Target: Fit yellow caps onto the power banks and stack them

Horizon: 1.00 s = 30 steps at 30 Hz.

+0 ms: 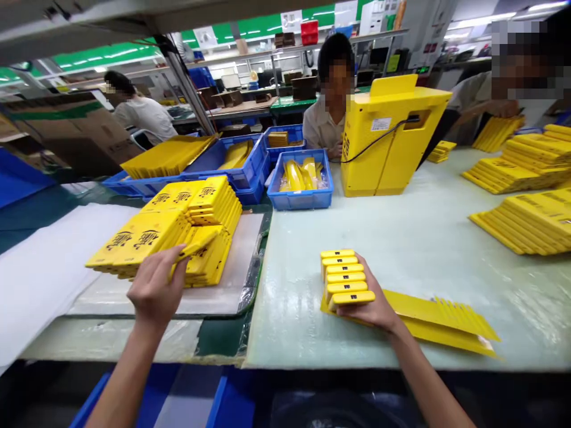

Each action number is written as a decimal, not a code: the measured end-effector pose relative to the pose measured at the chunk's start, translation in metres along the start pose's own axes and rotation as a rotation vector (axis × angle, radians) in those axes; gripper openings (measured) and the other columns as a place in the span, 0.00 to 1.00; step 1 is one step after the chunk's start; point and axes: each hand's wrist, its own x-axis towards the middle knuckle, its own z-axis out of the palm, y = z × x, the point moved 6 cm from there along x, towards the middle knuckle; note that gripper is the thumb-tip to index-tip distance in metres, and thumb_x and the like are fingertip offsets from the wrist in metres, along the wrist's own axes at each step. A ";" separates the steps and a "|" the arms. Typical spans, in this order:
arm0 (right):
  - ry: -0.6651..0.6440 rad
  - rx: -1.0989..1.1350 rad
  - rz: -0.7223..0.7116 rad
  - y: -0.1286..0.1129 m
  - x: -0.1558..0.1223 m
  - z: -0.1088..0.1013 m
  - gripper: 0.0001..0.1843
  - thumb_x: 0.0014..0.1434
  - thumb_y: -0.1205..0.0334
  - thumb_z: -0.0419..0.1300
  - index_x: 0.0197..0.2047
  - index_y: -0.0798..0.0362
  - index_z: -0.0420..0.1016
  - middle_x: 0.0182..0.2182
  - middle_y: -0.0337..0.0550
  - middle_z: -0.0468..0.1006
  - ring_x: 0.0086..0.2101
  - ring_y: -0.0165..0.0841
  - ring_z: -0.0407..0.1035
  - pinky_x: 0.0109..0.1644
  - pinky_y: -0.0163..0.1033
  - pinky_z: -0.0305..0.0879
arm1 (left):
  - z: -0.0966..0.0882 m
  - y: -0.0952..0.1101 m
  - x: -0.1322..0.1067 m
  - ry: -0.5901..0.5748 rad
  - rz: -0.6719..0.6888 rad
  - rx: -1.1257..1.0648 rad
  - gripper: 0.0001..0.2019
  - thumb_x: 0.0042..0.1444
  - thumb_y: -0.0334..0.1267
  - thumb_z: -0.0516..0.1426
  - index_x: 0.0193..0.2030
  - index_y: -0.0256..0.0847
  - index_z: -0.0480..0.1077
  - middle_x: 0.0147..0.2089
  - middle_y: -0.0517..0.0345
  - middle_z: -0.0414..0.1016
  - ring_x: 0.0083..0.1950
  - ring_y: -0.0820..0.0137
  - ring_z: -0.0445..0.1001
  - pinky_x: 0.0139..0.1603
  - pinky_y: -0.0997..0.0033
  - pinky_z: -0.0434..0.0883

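Pinching: left hand point(156, 282), 1 slab point(200, 244) | clasping: right hand point(380, 304), 6 slabs point(346, 277)

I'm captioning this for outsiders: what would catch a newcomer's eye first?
Probably the big yellow case standing toward the far side of the table. Nearer, the left hand holds a yellow piece by stacked yellow packs, while the right hand grips a row of yellow blocks.

A pale, glossy worktop point(423, 226) spans the foreground. Over its left side, a grey beam point(44, 30) meets a slanting metal post point(186, 83). Behind, a shelf point(370, 37) carries a red bin point(309, 32) before a green band point(111, 54) with white sheets point(205, 35); ceiling lights point(473, 22) glow at upper right.
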 end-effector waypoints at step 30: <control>0.053 -0.476 -0.159 0.012 0.007 -0.040 0.82 0.48 0.47 0.87 0.90 0.42 0.38 0.85 0.62 0.49 0.82 0.60 0.47 0.86 0.69 0.48 | 0.201 0.270 -0.019 -0.435 -0.071 -1.042 0.64 0.46 0.61 0.78 0.83 0.44 0.54 0.76 0.37 0.68 0.72 0.44 0.78 0.72 0.46 0.80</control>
